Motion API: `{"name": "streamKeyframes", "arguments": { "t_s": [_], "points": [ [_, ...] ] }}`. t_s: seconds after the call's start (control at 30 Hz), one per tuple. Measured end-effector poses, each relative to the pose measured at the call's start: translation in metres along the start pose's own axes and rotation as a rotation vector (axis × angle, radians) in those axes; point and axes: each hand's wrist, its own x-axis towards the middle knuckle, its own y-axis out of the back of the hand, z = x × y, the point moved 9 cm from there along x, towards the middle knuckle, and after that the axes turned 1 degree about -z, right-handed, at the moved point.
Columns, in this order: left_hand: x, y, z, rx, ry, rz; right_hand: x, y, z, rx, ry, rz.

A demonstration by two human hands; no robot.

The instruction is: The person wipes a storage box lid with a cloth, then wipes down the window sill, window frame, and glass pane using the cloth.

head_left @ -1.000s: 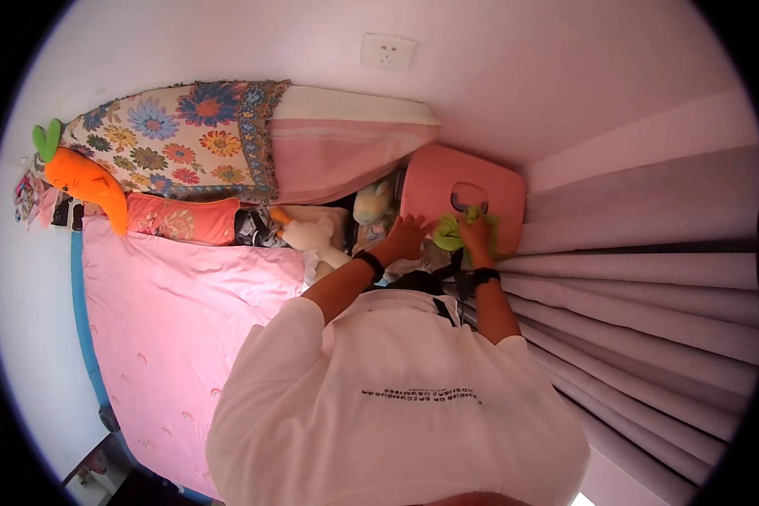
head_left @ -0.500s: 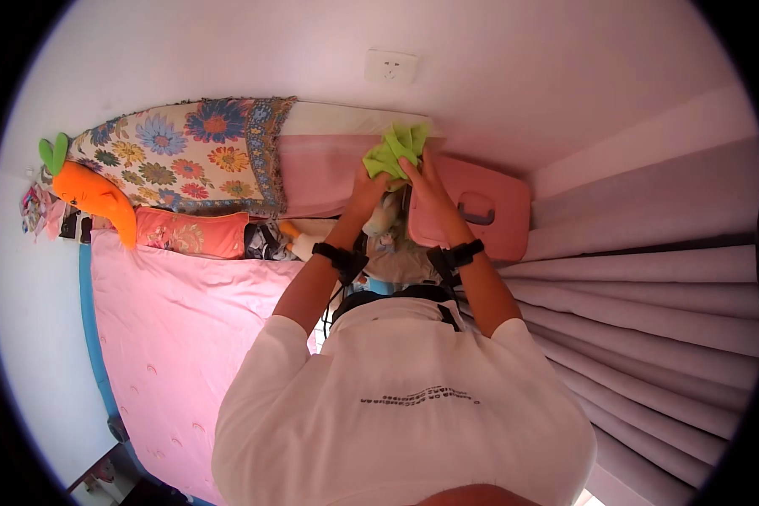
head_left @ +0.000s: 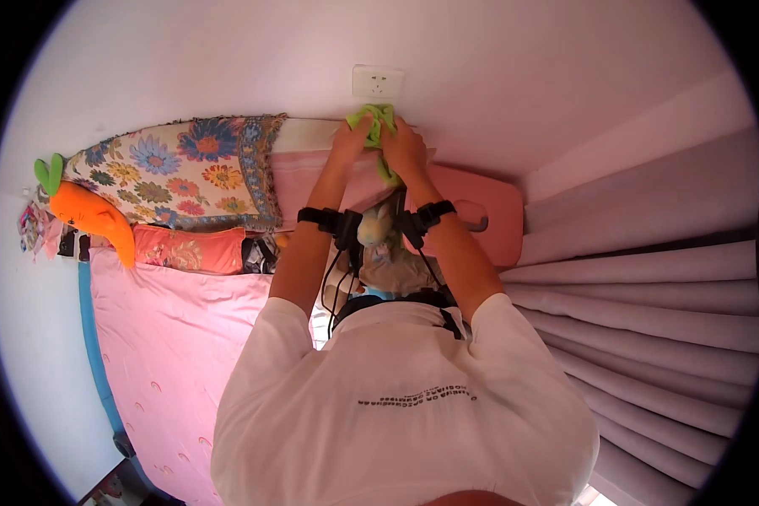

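A crumpled lime-green cloth (head_left: 371, 126) is held between my two hands, just below the wall socket (head_left: 378, 82). My left hand (head_left: 351, 142) grips its left side with bent fingers. On the other side my right hand (head_left: 403, 150) is closed on the cloth, and a loose end hangs down between the wrists. Both hands are over the far edge of a surface with a pink cover (head_left: 302, 177), close to the wall. Black straps with cables are around both wrists.
A pink case with a handle (head_left: 493, 202) stands right of my arm, beside grey curtains (head_left: 632, 270). To the left are a flowered blanket (head_left: 173, 164), an orange carrot plush (head_left: 88, 212), a coral cushion (head_left: 190, 249) and a pink bedsheet (head_left: 185, 337).
Both hands have moved away from my body and slightly left with the green cloth, closer to the socket. The cloth is bunched smaller, and one end now dangles.
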Motion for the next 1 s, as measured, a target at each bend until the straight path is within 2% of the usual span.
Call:
{"name": "streamKeyframes", "arguments": {
  "t_s": [0.13,0.2,0.23,0.27,0.3,0.33,0.37,0.4,0.43,0.47,0.53,0.63,0.7,0.77,0.8,0.83,0.9,0.93,0.97,1.0],
  "points": [
    [-0.052,-0.040,-0.011,-0.033,0.103,-0.078,-0.047,0.010,0.053,0.149,-0.075,0.076],
    [-0.064,-0.056,-0.017,0.135,0.175,-0.164,-0.060,0.022,0.066,0.172,-0.065,0.115],
    [-0.069,-0.074,-0.047,0.154,0.220,-0.245,-0.082,0.029,0.106,0.159,-0.152,0.153],
    [-0.064,-0.078,-0.049,0.396,-0.115,-0.297,-0.082,0.021,0.123,0.064,-0.099,0.130],
    [-0.090,-0.113,-0.077,0.595,-0.418,-0.447,-0.121,0.027,0.167,-0.067,-0.149,0.129],
    [-0.100,-0.126,-0.105,0.581,-0.393,-0.497,-0.142,0.032,0.194,-0.081,-0.203,0.134],
    [-0.103,-0.136,-0.120,0.630,-0.472,-0.587,-0.143,0.025,0.211,-0.172,-0.248,0.064],
    [-0.126,-0.160,-0.156,0.645,-0.524,-0.754,-0.179,0.028,0.240,-0.278,-0.375,0.002],
    [-0.124,-0.166,-0.236,0.739,-0.417,-0.820,-0.193,0.028,0.252,-0.277,-0.409,0.004],
    [-0.133,-0.171,-0.232,0.736,-0.415,-0.821,-0.199,0.028,0.263,-0.276,-0.422,0.024],
    [-0.169,-0.179,-0.208,0.989,-0.623,-0.770,-0.224,0.032,0.285,-0.261,-0.509,0.068],
    [-0.164,-0.165,-0.235,0.954,-0.564,-0.754,-0.245,0.067,0.306,-0.347,-0.613,0.228],
    [-0.160,-0.163,-0.238,1.034,-0.606,-0.768,-0.235,0.107,0.275,-0.199,-0.620,0.398],
    [-0.150,-0.154,-0.239,1.147,-0.656,-0.858,-0.241,0.063,0.314,-0.180,-0.472,0.618],
    [-0.147,-0.151,-0.241,1.194,-0.730,-0.780,-0.226,0.036,0.327,0.336,-0.355,0.646],
    [-0.159,-0.156,-0.244,1.216,-0.819,-0.799,-0.242,0.016,0.329,0.828,-0.277,0.722],
    [-0.158,-0.169,-0.257,1.277,-0.560,-0.986,-0.257,0.049,0.265,0.014,-0.426,0.461],
    [-0.158,-0.172,-0.265,1.363,-0.473,-1.094,-0.265,0.040,0.268,0.030,-0.438,0.383],
    [-0.153,-0.175,-0.274,1.452,-0.478,-1.020,-0.275,0.034,0.276,0.050,-0.444,0.309],
    [-0.151,-0.172,-0.287,1.536,-0.480,-0.940,-0.292,0.043,0.284,0.042,-0.482,0.359]
  ]
}}
